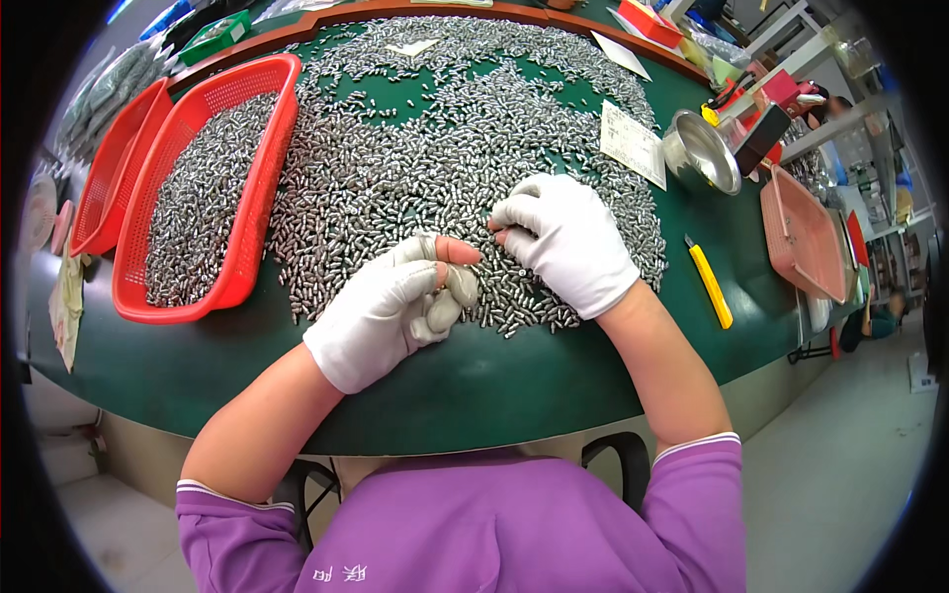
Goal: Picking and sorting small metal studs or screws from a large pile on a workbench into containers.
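Note:
Small silvery metal pins (386, 178) lie in a broad, dense layer over the green table (474, 390). My left hand (381, 311), in a white glove with bare thumb and index tips, is at the near edge of the pins. Its fingers curl in and the index points toward my right hand; whatever they hold is hidden. My right hand (568, 242), gloved the same way, bends down over the pins with thumb and fingers drawn together. What sits between those fingertips is too small to make out. A narrow gap separates the hands.
A red perforated basket (259, 208) full of pins stands at left, beside another red basket (109, 188). At right are a paper slip (633, 143), a metal bowl (704, 153), a yellow cutter knife (710, 287) and a pink basket (803, 237). A wooden rim (415, 12) bounds the far side.

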The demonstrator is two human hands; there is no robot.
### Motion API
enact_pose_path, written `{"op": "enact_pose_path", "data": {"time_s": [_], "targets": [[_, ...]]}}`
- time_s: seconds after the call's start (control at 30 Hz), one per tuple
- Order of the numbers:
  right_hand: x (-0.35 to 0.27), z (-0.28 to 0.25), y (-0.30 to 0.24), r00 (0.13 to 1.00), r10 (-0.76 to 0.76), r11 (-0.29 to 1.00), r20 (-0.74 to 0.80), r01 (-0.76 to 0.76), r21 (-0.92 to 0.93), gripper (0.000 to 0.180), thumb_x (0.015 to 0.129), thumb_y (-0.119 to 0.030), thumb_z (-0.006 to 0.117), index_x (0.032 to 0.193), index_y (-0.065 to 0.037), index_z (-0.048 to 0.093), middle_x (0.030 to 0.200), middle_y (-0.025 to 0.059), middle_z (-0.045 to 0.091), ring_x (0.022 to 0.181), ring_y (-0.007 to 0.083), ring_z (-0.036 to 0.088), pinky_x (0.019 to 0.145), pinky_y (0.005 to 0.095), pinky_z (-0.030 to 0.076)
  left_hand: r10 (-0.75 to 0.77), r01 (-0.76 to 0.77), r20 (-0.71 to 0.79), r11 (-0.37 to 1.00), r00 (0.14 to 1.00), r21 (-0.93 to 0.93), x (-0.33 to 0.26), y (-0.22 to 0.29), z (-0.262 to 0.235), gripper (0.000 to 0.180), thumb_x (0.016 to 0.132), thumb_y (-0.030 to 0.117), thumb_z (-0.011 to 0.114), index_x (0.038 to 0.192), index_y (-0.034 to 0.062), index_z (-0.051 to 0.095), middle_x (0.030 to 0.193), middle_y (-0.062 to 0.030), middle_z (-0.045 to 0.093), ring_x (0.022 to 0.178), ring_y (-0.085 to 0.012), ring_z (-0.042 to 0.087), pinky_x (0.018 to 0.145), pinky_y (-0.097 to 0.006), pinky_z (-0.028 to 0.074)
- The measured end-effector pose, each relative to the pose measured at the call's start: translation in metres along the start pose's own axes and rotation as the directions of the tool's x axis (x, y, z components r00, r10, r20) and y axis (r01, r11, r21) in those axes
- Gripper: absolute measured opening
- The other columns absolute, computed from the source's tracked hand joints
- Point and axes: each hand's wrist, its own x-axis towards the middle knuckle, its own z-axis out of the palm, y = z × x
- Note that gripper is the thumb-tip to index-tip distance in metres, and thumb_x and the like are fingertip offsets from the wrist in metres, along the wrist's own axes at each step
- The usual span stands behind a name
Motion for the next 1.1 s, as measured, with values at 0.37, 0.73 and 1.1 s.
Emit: {"op": "enact_pose_path", "data": {"time_s": [0.37,0.73,1.1], "targets": [[-0.001,0.003,0.019,0.984,0.066,0.987,-0.163,-0.088,-0.133,0.016,0.084,-0.011,0.056,0.094,-0.011,0.069,0.092,0.0075,0.065,0.087,0.0277,0.062,0.078,0.0383,0.051,0.196,-0.191,0.033,0.973,0.980,-0.134,0.003,0.000,-0.013,0.023,0.095,0.021,0.050,0.111,0.0046,0.054,0.083,-0.0030,0.056,0.052,-0.0054,0.035,0.048,-0.019,0.029],[-0.001,0.001,0.009,1.000,-0.020,1.000,-0.001,0.020,-0.024,0.011,0.075,-0.004,0.063,0.081,-0.012,0.069,0.085,0.0029,0.065,0.082,0.0238,0.062,0.073,0.0347,0.050,0.159,-0.142,0.105,0.977,0.982,-0.157,0.003,0.004,-0.011,0.028,0.098,0.029,0.047,0.112,0.0055,0.056,0.079,-0.0020,0.052,0.048,-0.0045,0.032,0.046,-0.018,0.027],[-0.009,-0.043,0.012,0.981,-0.007,0.980,0.195,-0.032,0.196,0.009,0.073,-0.013,0.063,0.079,-0.009,0.068,0.079,0.0101,0.063,0.080,0.0274,0.061,0.072,0.0371,0.049,0.060,-0.048,0.085,0.989,0.995,-0.141,0.009,-0.009,-0.004,0.032,0.094,0.035,0.054,0.112,0.0082,0.056,0.088,-0.0014,0.055,0.055,-0.0047,0.036,0.052,-0.019,0.030]]}}
